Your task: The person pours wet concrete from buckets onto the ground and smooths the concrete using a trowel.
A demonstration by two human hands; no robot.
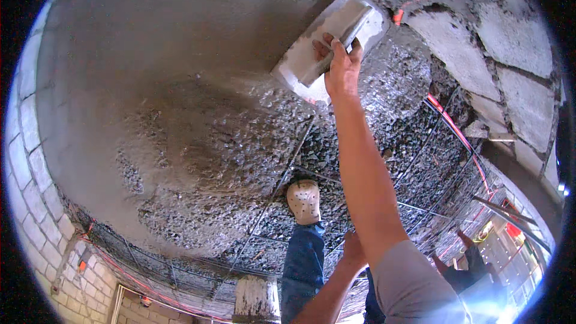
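Right hand [342, 72]: fingers wrap the float [333, 39] handle, whose middle is hidden; the float's working face, turned to the concrete [180, 54], is unseen. Left hand [353, 251]: only its back shows, fingers hidden behind the right forearm, so its grip cannot be told. Clog [304, 201]: the leg runs off the lower edge. Second person [465, 264], lower right: washed out by glare, cut by the rim. Pipe [257, 299]: base cut off below.
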